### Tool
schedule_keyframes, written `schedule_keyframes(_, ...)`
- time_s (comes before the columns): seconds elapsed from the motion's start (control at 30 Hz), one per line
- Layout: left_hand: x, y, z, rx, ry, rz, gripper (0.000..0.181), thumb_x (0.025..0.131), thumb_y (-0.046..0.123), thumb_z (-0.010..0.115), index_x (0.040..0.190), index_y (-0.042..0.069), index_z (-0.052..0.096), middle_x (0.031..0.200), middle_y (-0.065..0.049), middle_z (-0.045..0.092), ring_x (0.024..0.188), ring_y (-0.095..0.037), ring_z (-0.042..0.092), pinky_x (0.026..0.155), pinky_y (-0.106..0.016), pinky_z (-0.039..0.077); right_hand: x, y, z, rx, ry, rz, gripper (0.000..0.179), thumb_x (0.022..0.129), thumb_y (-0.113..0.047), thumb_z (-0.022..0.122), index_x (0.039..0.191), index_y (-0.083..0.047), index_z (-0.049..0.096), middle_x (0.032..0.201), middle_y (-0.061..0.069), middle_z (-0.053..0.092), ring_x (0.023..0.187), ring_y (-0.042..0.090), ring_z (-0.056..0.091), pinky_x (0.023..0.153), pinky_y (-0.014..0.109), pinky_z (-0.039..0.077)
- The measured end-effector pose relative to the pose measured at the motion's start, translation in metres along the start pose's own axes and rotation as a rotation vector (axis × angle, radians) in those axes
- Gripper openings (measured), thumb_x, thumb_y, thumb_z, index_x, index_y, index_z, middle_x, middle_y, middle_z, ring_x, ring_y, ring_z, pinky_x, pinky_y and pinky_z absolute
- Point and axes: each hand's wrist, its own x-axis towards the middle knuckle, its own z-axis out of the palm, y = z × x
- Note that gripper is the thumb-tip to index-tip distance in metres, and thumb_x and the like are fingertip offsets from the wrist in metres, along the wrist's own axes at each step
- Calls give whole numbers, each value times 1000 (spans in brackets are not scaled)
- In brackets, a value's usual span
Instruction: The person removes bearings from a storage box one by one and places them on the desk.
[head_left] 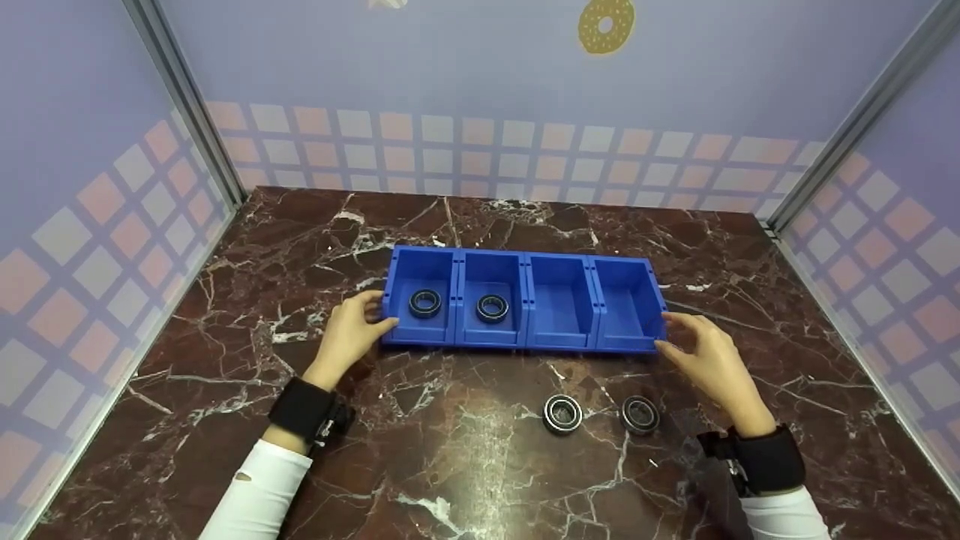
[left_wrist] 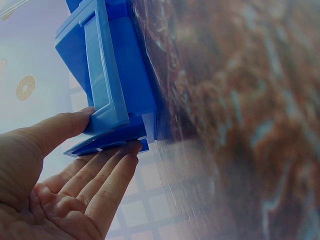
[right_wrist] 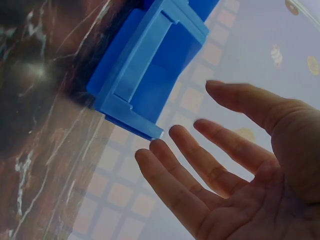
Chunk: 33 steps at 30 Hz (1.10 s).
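Note:
A row of joined blue storage bins [head_left: 491, 339] lies across the marble-patterned table. One black-rimmed ball bearing [head_left: 425, 303] lies in the far-left compartment and another bearing [head_left: 492, 308] in the one beside it; the two right compartments hold nothing. At the left end, my left hand [head_left: 351, 330] grips the front corner, its thumb on the front edge and its fingers along the outer side wall. My right hand [head_left: 709, 360] is at the right end, and in the right wrist view its fingers [right_wrist: 185, 150] are spread, with the fingertips close to the bin's corner.
Two more bearings lie on the table in front of the bins: a silver-faced bearing [head_left: 562, 414] and a darker bearing [head_left: 640, 415] to its right. Patterned panels [head_left: 480, 142] enclose the table at the back and both sides.

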Motion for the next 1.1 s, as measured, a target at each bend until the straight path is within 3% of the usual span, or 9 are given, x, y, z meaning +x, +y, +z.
schedule_keyframes(0.47, -1, 1, 0, 9, -4, -1, 51, 92, 6, 77, 136, -13, 58, 125, -33, 66, 110, -44, 69, 97, -52, 56, 15, 16, 4, 4, -8, 97, 60, 96, -11, 74, 145, 12, 48, 132, 39, 58, 123, 55, 55, 99, 67, 47)
schedule_keyframes(0.73, 0, 1, 0, 3, 5, 0, 49, 92, 5, 78, 134, -13, 59, 123, -33, 66, 109, -43, 70, 96, -51, 56, 25, 26, 7, 2, -86, 114, 63, 98, -14, 72, 146, 15, 45, 138, 39, 53, 131, 57, 47, 108, 69, 38)
schedule_keyframes(1.1, -1, 3, -1, 0, -12, -23, 51, 92, 6, 77, 136, -12, 58, 125, -33, 66, 111, -43, 69, 96, -50, 57, 36, 40, 15, 16, -166, 171, 70, 100, -25, 70, 147, 17, 40, 142, 42, 47, 133, 60, 43, 109, 70, 36)
